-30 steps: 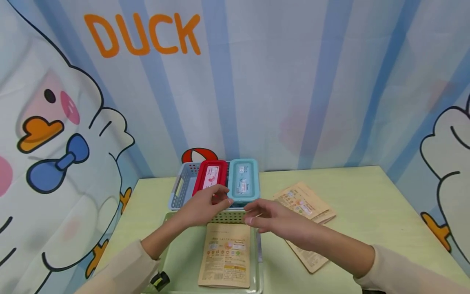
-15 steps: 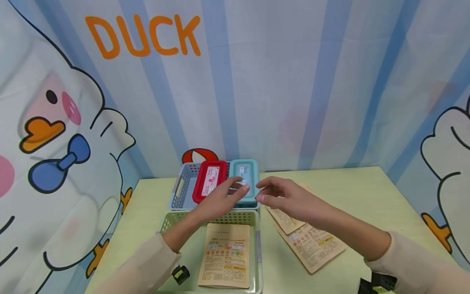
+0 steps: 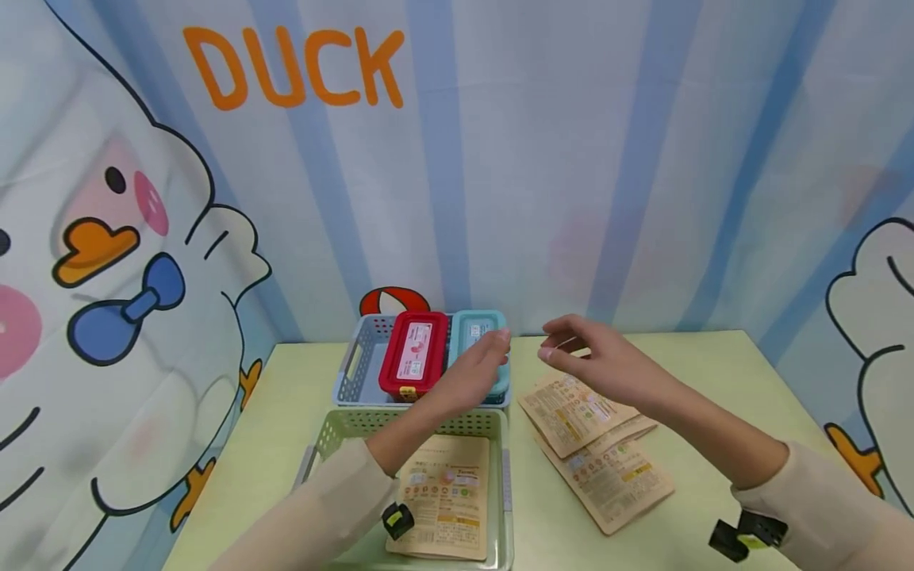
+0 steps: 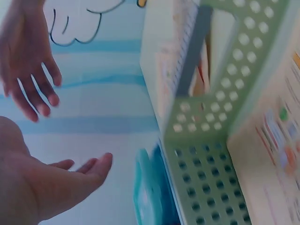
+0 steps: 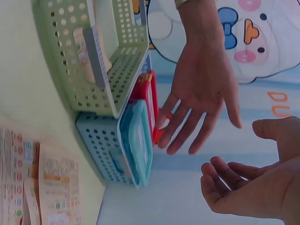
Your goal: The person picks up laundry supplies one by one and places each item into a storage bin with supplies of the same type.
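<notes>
My left hand [image 3: 474, 374] hovers above the teal-lidded box [image 3: 477, 331], holding nothing, its fingers loosely extended. To its right, my right hand [image 3: 603, 357] hangs in the air near the brown paper packets [image 3: 577, 412], with relaxed fingers and nothing in them. In the right wrist view the left hand [image 5: 201, 93] shows its palm with fingers spread, apart from the right hand [image 5: 253, 185]. A red-lidded box [image 3: 416, 349] sits beside the teal one in the blue basket [image 3: 350, 373]. Another brown packet [image 3: 457, 507] lies in the green basket [image 3: 336, 432].
The baskets stand one behind the other on a pale yellow table [image 3: 243, 468], the blue one near the back curtain [image 3: 521, 159]. Several packets overlap right of the green basket. Small black devices are worn at both wrists.
Both hands have moved right and a little up, uncovering the red-lidded box and more of the loose packets. The view has shifted slightly. The boxes and packets stay in place.
</notes>
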Tool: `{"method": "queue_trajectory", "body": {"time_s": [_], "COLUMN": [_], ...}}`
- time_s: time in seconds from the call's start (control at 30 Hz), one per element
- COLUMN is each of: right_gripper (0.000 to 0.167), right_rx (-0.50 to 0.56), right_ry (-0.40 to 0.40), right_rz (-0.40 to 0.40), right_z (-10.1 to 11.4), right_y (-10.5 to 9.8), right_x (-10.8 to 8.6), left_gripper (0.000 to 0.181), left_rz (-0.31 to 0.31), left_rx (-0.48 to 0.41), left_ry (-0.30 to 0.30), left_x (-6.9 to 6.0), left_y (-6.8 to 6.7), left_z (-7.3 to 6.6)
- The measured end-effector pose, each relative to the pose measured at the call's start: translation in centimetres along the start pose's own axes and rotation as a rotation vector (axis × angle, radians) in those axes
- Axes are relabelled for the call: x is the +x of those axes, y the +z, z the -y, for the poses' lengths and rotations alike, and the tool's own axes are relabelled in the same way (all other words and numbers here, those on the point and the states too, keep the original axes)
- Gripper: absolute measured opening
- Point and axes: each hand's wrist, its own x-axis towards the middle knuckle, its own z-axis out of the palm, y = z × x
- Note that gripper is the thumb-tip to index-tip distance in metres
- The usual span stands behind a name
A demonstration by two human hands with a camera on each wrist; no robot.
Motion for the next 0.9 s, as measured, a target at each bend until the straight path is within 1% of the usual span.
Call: {"method": "queue_trajectory", "body": {"time_s": [0.17,0.3,0.43,0.53,0.63,0.7,0.77,0.83,0.9], "right_gripper": [0.062,0.063,0.061,0.059,0.057,0.056,0.057,0.058,0.057], "right_rx": [-0.025,-0.022,-0.034,-0.016,0.017,0.031,0.042,0.05,0.043], "right_ry": [0.034,0.062,0.077,0.085,0.09,0.094,0.093,0.094,0.098], "right_rz": [-0.064,-0.08,-0.084,-0.063,-0.041,-0.036,-0.037,-0.036,-0.032], "right_z": [-1.5,-3.1,-5.0,-6.6,-8.2,-9.0,-9.8,-10.5,-11.3], "right_y": [-1.8,-2.9,-3.5,-3.4,-3.3,-3.4,-3.5,-3.7,-4.0], "right_x": [0.8,1.5,2.2,2.3,2.1,2.2,2.3,2.5,2.6], "left_gripper": [0.074,0.073,0.073,0.073,0.072,0.073,0.073,0.072,0.069], "left_rz": [-0.044,-0.065,-0.063,-0.036,0.008,0.031,0.038,0.034,0.017], "left_rx": [0.066,0.076,0.105,0.129,0.188,0.246,0.31,0.36,0.393], "left_ry": [-0.026,-0.043,-0.049,-0.063,-0.089,-0.092,-0.087,-0.074,-0.056], "left_x": [0.6,1.1,1.5,1.5,1.5,1.9,2.4,3.1,3.8], "left_y": [2.0,3.3,5.0,6.5,7.7,8.2,8.5,8.7,9.0], "left_z": [-1.2,-1.3,-0.7,0.2,0.8,1.0,1.3,1.6,2.1]}}
